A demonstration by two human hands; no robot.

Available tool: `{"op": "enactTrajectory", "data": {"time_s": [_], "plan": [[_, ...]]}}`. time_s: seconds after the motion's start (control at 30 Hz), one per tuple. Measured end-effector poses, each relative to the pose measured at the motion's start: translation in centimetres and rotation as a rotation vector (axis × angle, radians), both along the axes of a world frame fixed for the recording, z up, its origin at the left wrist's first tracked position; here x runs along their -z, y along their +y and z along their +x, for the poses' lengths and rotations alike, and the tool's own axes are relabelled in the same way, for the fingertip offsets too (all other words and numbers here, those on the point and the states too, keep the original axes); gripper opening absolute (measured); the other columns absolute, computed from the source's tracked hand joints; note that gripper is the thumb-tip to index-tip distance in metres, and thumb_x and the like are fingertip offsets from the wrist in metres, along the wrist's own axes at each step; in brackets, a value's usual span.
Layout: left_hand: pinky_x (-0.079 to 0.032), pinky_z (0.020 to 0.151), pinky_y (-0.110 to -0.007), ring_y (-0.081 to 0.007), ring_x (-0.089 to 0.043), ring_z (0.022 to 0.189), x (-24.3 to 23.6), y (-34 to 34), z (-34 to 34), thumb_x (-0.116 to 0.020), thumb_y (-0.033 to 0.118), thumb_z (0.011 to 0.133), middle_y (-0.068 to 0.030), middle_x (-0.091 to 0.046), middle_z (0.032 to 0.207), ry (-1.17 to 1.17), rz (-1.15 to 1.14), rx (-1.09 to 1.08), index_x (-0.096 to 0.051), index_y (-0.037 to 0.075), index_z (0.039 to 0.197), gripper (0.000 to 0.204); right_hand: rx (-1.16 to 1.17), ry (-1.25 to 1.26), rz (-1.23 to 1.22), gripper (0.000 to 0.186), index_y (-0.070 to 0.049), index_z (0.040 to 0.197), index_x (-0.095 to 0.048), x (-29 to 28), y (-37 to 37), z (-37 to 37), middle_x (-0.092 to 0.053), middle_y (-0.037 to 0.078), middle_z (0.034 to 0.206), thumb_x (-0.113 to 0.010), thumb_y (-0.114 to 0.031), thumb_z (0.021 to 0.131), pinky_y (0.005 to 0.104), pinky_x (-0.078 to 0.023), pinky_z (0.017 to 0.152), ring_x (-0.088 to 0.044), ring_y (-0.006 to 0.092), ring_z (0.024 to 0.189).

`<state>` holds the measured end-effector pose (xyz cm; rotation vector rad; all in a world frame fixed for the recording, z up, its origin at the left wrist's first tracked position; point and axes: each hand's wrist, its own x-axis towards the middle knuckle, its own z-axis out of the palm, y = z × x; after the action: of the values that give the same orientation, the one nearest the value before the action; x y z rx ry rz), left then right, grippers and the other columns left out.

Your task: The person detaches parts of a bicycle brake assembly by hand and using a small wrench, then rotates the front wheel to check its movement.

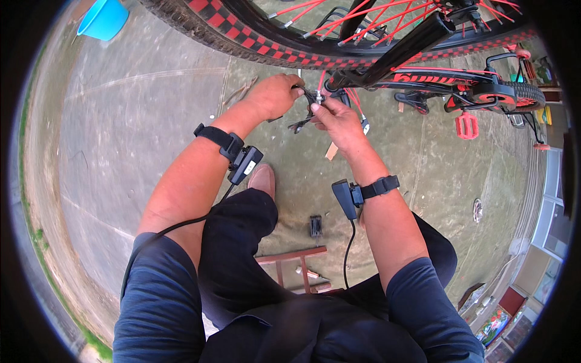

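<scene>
My left hand (272,97) has its fingers closed on a dark part with black strands (298,126), just below the front of a black and red bicycle (440,78). My right hand (339,124) pinches the same part beside a small silver fitting (319,95), with thumb and forefinger near its middle. A red cable (321,78) runs up from the fitting toward the bike frame. A large tyre with red checks (266,51) and red spokes hangs over both hands. The exact shape of the held part is partly hidden by my fingers.
A blue bucket (101,19) stands at top left. On the concrete floor (133,133) lie a wooden block (331,151), a small black object (315,225) and a brown wooden frame (290,251) by my legs. A red pedal (466,126) sticks out at right.
</scene>
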<state>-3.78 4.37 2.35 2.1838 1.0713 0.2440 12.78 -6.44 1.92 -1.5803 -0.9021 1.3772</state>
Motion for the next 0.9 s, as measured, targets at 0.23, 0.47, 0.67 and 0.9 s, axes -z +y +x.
{"op": "enactTrajectory", "data": {"time_s": [0.23, 0.47, 0.67, 0.9], "plan": [[-0.049, 0.087, -0.044, -0.0398, -0.061, 0.100, 0.1, -0.5, -1.0, -0.059, 0.022, 0.090, -0.0225, -0.066, 0.108, 0.066, -0.081, 0.062, -0.063, 0.005, 0.115, 0.030, -0.037, 0.044, -0.047, 0.025, -0.003, 0.103, -0.066, -0.1, -1.0, -0.7, -0.062, -0.001, 0.081, -0.066, -0.026, 0.092, 0.0245, -0.047, 0.065, -0.058, 0.0089, 0.070], [-0.053, 0.073, -0.033, -0.0184, -0.067, 0.081, -2.5, 1.0, -6.5, -0.060, 0.021, 0.092, -0.0133, -0.067, 0.109, -0.020, -0.192, -0.123, -0.056, 0.000, 0.126, 0.040, -0.015, 0.070, -0.112, 0.034, -0.004, 0.117, -0.060, 0.2, -2.5, -0.9, -0.064, 0.005, 0.101, -0.064, -0.029, 0.094, 0.0298, -0.051, 0.079, -0.063, 0.0150, 0.090], [-0.053, 0.068, -0.031, -0.0180, -0.067, 0.085, -5.1, -4.7, -17.8, -0.059, 0.025, 0.094, -0.0114, -0.067, 0.109, -0.009, -0.359, -0.360, -0.055, 0.003, 0.129, 0.041, 0.062, -0.003, -0.162, 0.045, -0.001, 0.122, -0.056, -0.5, -3.2, -0.6, -0.064, 0.006, 0.097, -0.069, -0.029, 0.089, 0.0306, -0.051, 0.075, -0.063, 0.0156, 0.085], [-0.053, 0.078, -0.037, -0.0243, -0.068, 0.090, 4.0, -25.8, -33.1, -0.062, 0.032, 0.092, -0.0159, -0.068, 0.108, 0.195, -0.752, -0.535, -0.058, 0.002, 0.126, 0.045, 0.143, 0.329, -0.250, 0.032, -0.009, 0.110, -0.062, -4.0, -3.6, -1.1, -0.062, 0.004, 0.095, -0.064, -0.034, 0.091, 0.0417, -0.052, 0.082, -0.065, 0.0217, 0.086]]}}
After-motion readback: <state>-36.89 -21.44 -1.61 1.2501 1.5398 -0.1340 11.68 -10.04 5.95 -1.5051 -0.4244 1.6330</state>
